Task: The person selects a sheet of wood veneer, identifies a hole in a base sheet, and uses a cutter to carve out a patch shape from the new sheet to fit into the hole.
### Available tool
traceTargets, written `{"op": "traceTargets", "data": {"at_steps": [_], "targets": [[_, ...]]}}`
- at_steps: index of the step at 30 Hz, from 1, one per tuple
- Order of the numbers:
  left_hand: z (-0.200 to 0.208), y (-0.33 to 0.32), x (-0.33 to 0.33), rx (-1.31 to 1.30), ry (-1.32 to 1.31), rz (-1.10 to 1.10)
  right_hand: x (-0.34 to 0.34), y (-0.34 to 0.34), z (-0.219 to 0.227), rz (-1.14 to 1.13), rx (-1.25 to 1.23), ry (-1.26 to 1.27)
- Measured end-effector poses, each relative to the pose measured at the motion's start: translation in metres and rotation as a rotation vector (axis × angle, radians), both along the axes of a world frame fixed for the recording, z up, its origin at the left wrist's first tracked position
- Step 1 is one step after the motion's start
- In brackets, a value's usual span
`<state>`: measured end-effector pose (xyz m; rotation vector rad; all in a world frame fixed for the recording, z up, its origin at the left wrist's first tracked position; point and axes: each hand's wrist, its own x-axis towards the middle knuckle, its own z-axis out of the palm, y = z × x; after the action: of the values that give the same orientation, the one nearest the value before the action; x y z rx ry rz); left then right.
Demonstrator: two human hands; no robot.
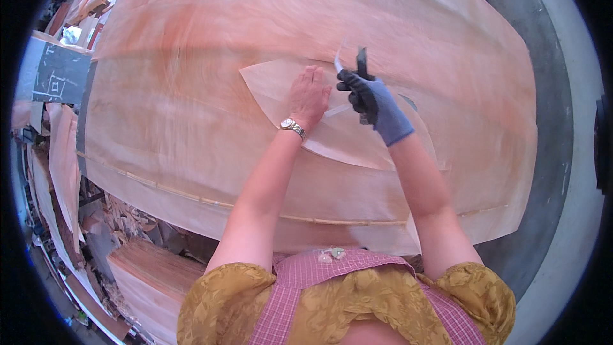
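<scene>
My left hand (310, 97), bare and with a metal-banded watch (292, 126) at the wrist, lies flat on a pointed piece of wood veneer (351, 144). Its fingers are stretched out toward the far edge of that piece. Just to the right, my right hand (367, 99) wears a blue-grey glove with black fingers. It is closed around a dark, bar-shaped tool (362, 59) that looks like a utility knife; no blade can be made out. A thin, curved white strip (338, 62) sticks up beside the gloved fingers. Between the hands, a pale strip (337, 110) lies on the veneer.
Large pinkish veneer sheets (191, 45) spread under both hands. A thin wooden stick (300, 220) runs along their near side. Veneer scraps (128, 217) and a stack of veneer (153, 268) sit at the lower left. Grey floor (549, 108) borders the sheets on the right.
</scene>
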<state>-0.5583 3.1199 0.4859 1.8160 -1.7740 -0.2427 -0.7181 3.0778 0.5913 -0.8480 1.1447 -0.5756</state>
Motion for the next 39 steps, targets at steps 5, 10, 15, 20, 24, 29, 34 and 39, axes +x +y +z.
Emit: {"op": "traceTargets", "data": {"at_steps": [5, 10, 15, 20, 24, 29, 34, 39], "targets": [[0.007, -0.020, 0.030, -0.104, 0.053, -0.106, 0.013, -0.016, -0.067, -0.025, 0.156, 0.068], [-0.004, -0.025, 0.040, -0.133, -0.198, -0.241, 0.013, -0.014, -0.068, 0.002, 0.138, 0.063], [-0.014, -0.028, 0.040, -0.134, -0.284, -0.234, -0.002, -0.030, -0.044, 0.295, -0.211, 0.535], [-0.012, -0.027, 0.035, -0.158, -0.302, -0.237, 0.004, -0.058, -0.028, 0.749, -0.775, 1.364], [-0.013, -0.026, 0.033, -0.137, -0.320, -0.243, -0.033, -0.048, -0.005, 0.524, -0.258, 0.973], [0.002, -0.022, 0.033, -0.081, 0.019, -0.253, -0.060, 0.063, -0.023, 0.112, 0.183, 0.099], [0.036, 0.089, 0.045, -0.085, -0.048, -0.244, -0.018, 0.168, -0.038, 0.077, 0.373, 0.001], [0.039, 0.165, 0.032, 0.013, -0.176, -0.460, -0.012, 0.197, -0.061, 0.011, 0.375, -0.009]]}}
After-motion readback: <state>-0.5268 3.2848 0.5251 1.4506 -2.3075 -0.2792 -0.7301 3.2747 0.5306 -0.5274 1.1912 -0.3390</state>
